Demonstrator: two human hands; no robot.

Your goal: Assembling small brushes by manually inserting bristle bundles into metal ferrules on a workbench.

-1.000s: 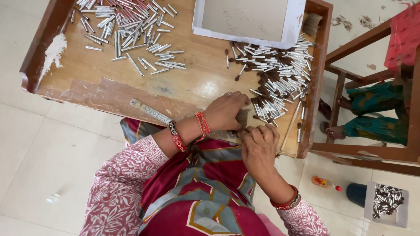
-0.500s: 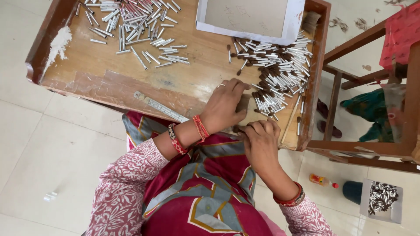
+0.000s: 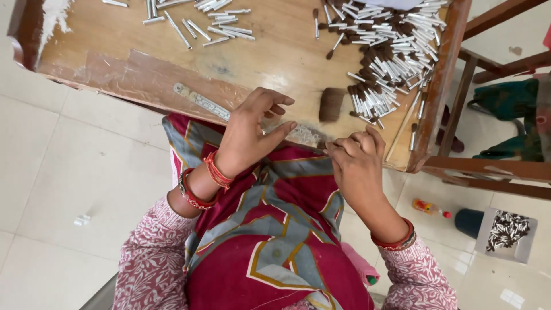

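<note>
1. A pale tiled floor [image 3: 86, 172] fills the left of the frame, and a worn wooden work table [image 3: 275, 57] spans the top.
2. At the table's near edge, centre-right of the frame, the right hand [image 3: 356, 166] pinches a thin stick-like piece [image 3: 313, 150] between thumb and fingertips, the fingers curled close; what the piece is cannot be made out.
3. Just left of it, the left hand [image 3: 252, 129] rests on the table edge, half open, fingers loosely bent and the thumb stretched toward the right hand; whether it grips anything cannot be told.
4. A small dark tuft of bristles [image 3: 331, 104] lies on the table just above and between the two hands.
5. A metal ruler [image 3: 201, 102] lies slanted on the table to the left of the left hand.
6. A heap of small silver tubes with brown tips [image 3: 390, 63] covers the upper right of the table; a looser scatter of silver tubes [image 3: 201, 20] sits at upper centre.
7. On the floor at lower right stands a box of similar pieces [image 3: 505, 229].
</note>
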